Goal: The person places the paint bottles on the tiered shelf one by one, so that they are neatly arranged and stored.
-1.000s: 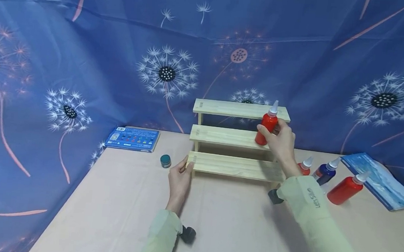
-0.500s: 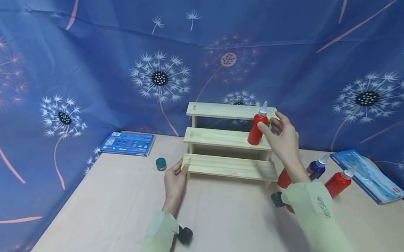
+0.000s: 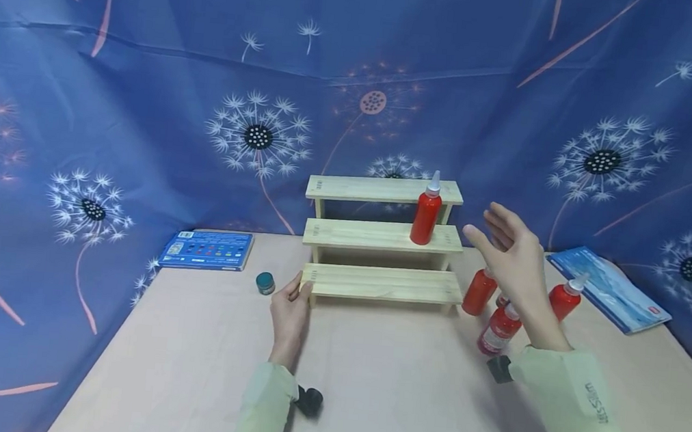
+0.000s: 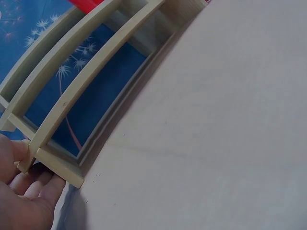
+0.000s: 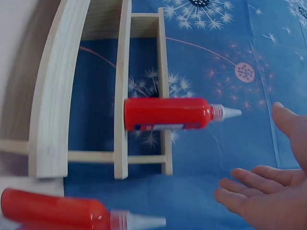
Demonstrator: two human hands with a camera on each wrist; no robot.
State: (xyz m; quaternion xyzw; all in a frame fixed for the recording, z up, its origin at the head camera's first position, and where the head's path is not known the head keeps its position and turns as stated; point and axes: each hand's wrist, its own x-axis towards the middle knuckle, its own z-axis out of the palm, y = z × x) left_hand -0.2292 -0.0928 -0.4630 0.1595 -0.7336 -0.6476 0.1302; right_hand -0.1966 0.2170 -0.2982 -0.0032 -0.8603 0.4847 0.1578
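Note:
A three-tier wooden shelf (image 3: 377, 284) stands at the back of the table. One red bottle (image 3: 425, 217) with a pointed cap stands upright near the right end of its middle tier; the right wrist view shows this red bottle (image 5: 165, 113) too. My left hand (image 3: 289, 317) grips the left end of the bottom tier, thumb on top; in the left wrist view the left hand (image 4: 29, 191) has its fingers under the board. To the right of the shelf, my right hand (image 3: 514, 265) hovers with spread fingers, holding nothing and apart from the bottle.
Right of the shelf stand several bottles, among them a red one (image 3: 479, 293), a labelled red one (image 3: 498, 331) and another red one (image 3: 564, 300). A blue-white pad (image 3: 611, 291) lies behind them. Left are a small teal jar (image 3: 265, 282) and a blue box (image 3: 206, 250).
My right hand has let go of the red bottle and moved away to the right. The bottle stays on the middle tier. The head view has shifted slightly; my left hand keeps its grip.

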